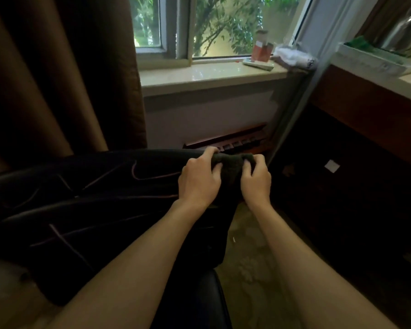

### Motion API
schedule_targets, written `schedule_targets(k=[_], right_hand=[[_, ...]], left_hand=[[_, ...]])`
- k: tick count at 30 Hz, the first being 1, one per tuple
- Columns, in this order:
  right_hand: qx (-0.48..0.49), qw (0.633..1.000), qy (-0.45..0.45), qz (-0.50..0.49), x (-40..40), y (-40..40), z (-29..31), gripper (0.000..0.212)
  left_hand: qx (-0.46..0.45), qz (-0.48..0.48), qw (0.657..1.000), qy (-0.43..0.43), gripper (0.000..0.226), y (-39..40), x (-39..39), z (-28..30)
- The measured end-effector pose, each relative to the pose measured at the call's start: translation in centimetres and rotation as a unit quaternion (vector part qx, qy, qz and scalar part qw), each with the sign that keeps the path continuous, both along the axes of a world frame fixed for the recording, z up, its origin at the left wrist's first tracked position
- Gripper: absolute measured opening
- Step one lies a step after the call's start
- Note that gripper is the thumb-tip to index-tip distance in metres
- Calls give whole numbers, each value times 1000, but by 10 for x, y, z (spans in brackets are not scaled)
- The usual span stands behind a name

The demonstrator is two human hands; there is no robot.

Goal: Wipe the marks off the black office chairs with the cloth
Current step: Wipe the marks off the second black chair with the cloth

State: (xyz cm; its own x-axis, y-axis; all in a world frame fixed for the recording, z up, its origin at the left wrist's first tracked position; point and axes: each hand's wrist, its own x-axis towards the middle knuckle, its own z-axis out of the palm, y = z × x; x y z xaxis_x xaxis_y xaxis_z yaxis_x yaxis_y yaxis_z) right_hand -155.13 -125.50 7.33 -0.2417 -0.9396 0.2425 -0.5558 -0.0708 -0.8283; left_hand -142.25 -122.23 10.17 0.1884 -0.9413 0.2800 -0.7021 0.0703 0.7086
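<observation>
Dark cloth [233, 166]: one, bunched, sitting on the top right edge of the chair back.
Grip: two hands, left hand [199, 179] and right hand [256, 180], fingers curled into either end of it.
Chair [86, 198]: one black one, pinkish marks left of the hands.
Windowsill [199, 76]: beyond the hands, one red box [262, 49].

Windowsill [207, 76]: red box [261, 52], white cloth [294, 57], flat packet [259, 64].
</observation>
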Motion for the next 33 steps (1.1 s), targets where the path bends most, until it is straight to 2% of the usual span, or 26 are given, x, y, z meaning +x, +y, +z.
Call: schedule_targets(k=[3,6,9,12,14,16,19,24,29,33], right_hand=[[-38,997,50,-53,2,1,-5,15],[-96,989,68,-90,7,8,-10,20],[-152,983,88,-49,16,19,-16,22],[-194,968,160,-10,26,28,-24,22],[-186,970,155,0,31,32,-26,24],[-167,979,113,6,33,33,-22,26],[-156,983,97,-4,27,29,-20,17],[-124,989,71,-37,17,25,-23,9],[-134,983,122,-30,52,33,-11,9],[-157,977,144,5,93,43,-5,8]], left_hand=[[-2,27,998,-50,33,-2,-5,2],[-36,52,996,-68,33,4,-8,-6],[-65,71,994,-48,27,12,-2,-11],[-73,83,993,-51,20,15,10,-14],[-73,97,991,-51,19,19,14,-14],[-68,104,991,-45,24,23,9,-14],[-56,93,994,-33,34,23,-7,-10],[-43,68,995,-56,16,15,-20,-6],[-34,123,991,-48,12,27,17,-7],[-31,178,983,-8,17,40,58,-13]])
